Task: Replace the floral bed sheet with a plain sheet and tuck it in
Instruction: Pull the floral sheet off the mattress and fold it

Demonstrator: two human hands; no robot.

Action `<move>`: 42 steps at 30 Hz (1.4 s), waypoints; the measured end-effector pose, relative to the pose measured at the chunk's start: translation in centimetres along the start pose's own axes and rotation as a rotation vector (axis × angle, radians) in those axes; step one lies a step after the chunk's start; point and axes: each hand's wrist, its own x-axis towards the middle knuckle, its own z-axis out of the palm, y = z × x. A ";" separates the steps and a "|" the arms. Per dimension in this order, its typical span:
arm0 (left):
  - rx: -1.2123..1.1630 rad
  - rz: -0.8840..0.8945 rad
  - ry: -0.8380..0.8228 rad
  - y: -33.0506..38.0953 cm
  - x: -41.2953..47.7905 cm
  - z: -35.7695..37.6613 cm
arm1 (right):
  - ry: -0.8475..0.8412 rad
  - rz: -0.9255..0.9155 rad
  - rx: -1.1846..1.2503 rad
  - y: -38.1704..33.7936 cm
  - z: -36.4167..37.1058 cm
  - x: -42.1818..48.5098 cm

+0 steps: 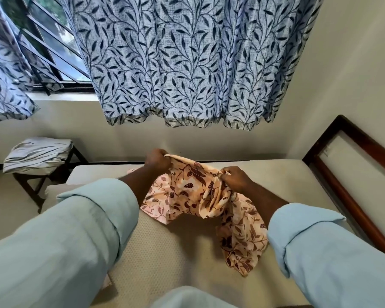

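Note:
The floral bed sheet (pixel 193 192), orange and pink with dark red leaves, is bunched up above the bare cream mattress (pixel 156 258). My left hand (pixel 157 160) grips its upper edge at the far side. My right hand (pixel 236 177) holds a fold of it a little nearer and to the right. Part of the sheet hangs down and rests on the mattress at the lower right. A folded plain pale sheet (pixel 37 155) lies on a dark wooden stool (pixel 31 187) to the left of the bed.
A blue leaf-patterned curtain (pixel 187 63) hangs over the wall behind the bed, with a barred window (pixel 47 45) at the upper left. The dark wooden bed frame (pixel 351 192) runs along the right side. A pale pillow edge (pixel 53 192) sits at the mattress's left.

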 end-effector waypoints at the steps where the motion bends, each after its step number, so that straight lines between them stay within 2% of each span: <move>1: 0.019 0.022 0.007 0.0 -0.1 0.0 | 0.003 0.007 0.007 0.1 0.0 -0.1; 4: 0.187 0.146 0.010 -0.2 -1.0 -0.2 | 0.010 0.015 0.001 0.5 -0.1 -0.4; 6: 0.385 0.247 0.000 -0.5 -1.5 -0.3 | 0.018 0.007 -0.016 0.8 0.0 -0.6; 9: 0.510 0.286 0.085 -0.3 -2.0 -0.1 | 0.018 -0.016 -0.025 1.2 0.0 -1.0; 13: 0.118 0.037 0.117 0.4 -2.1 -0.1 | 0.011 -0.037 -0.034 1.4 0.3 -1.4; 16: -0.433 -0.154 0.037 1.7 -2.1 0.4 | 0.010 -0.049 -0.021 1.2 0.7 -1.7; 18: -0.663 -0.223 0.050 2.5 -2.3 0.6 | -0.014 -0.044 -0.006 1.2 1.1 -1.8; 20: -0.764 -0.269 0.098 2.9 -2.3 0.6 | -0.036 -0.038 -0.003 1.3 1.4 -2.0; 25: -0.771 -0.388 0.251 2.7 -1.9 0.7 | -0.056 -0.046 -0.011 1.8 1.4 -2.4; 28: -0.967 -0.408 0.235 2.9 -1.7 0.7 | -0.054 -0.045 -0.120 2.2 1.5 -2.5; 30: -1.017 -0.406 0.259 2.8 -1.4 0.5 | -0.087 -0.038 -0.218 2.5 1.3 -2.8; 33: -0.839 -0.388 0.367 2.8 -1.3 -0.4 | -0.209 0.000 -0.392 3.1 0.6 -3.4; 37: -0.535 -0.271 0.505 2.8 -1.4 -1.4 | -0.411 0.091 -0.677 3.4 0.0 -4.0; 39: -0.468 -0.257 0.543 2.8 -1.2 -1.7 | -0.372 0.073 -0.821 3.6 0.1 -4.3; 42: -0.399 -0.231 0.554 2.5 -1.2 -1.8 | -0.145 0.070 -0.919 3.5 0.1 -4.5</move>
